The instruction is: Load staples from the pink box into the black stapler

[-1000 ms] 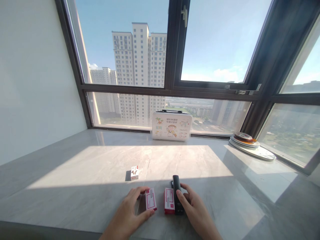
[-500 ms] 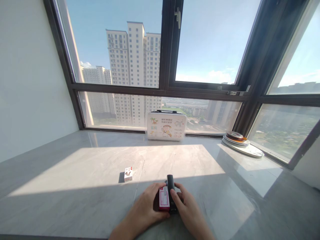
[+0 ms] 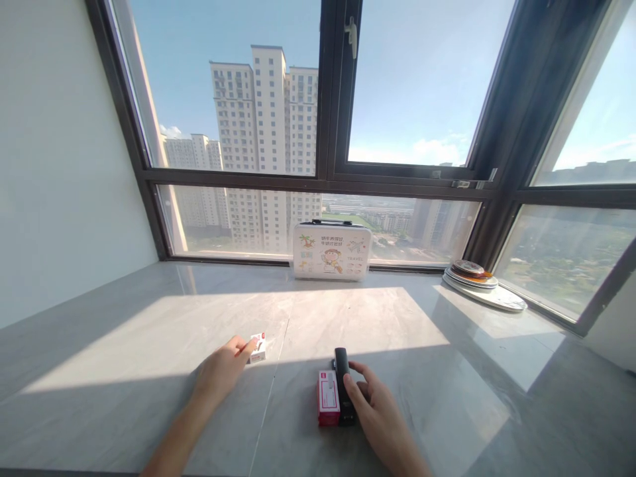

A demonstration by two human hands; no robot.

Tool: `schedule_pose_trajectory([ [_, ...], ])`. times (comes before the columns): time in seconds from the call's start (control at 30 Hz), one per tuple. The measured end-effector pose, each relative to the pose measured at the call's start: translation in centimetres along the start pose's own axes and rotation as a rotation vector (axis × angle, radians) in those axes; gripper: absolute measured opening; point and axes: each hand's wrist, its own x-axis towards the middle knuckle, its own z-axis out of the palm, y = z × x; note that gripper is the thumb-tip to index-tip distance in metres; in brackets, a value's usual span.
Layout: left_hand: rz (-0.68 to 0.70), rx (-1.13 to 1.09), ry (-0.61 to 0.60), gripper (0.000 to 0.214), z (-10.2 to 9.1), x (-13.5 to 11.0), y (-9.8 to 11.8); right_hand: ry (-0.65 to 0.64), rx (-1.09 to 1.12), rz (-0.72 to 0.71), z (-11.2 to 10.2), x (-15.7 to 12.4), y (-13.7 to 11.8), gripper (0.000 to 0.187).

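My left hand reaches forward and its fingertips pinch a small white box that sits on the grey stone sill at the edge of the sunlit patch. My right hand rests against the right side of a black stapler, fingers curled on it. Red staple boxes lie stacked tight against the stapler's left side.
A white printed carry case stands against the window at the back. A stack of round plates lies at the back right. A white wall bounds the sill on the left and window frames bound its back and right.
My left hand pushed one red box onto the other beside the stapler, then let go and moved forward-left to the small white box. My right hand stayed on the stapler.
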Motion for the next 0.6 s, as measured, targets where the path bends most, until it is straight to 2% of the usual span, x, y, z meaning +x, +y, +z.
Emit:
schedule_pose_trajectory([
  [0.1,0.120,0.003,-0.168,0.058,0.2,0.0,1.0,0.009,-0.038,0.025,-0.6,-0.4,-0.6,0.065],
  [0.2,0.199,-0.009,-0.247,0.064,1.3,-0.8,3.7,-0.037,-0.193,0.020,-1.1,-1.1,-1.3,0.066],
  [0.3,0.257,-0.028,-0.274,0.070,2.8,-1.7,6.4,-0.112,-0.346,0.024,-1.1,-2.0,-2.1,0.070],
  [0.4,0.301,-0.073,-0.312,0.077,4.1,-2.6,8.1,-0.162,-0.413,-0.040,-0.7,-2.4,-3.1,0.053],
  [0.5,0.300,-0.116,-0.400,0.080,4.6,-3.3,8.9,-0.172,-0.417,-0.122,-0.2,-2.4,-4.0,0.036],
  [0.6,0.333,-0.130,-0.451,0.081,4.6,-3.6,9.3,-0.182,-0.396,-0.148,0.2,-2.1,-4.3,0.032],
])
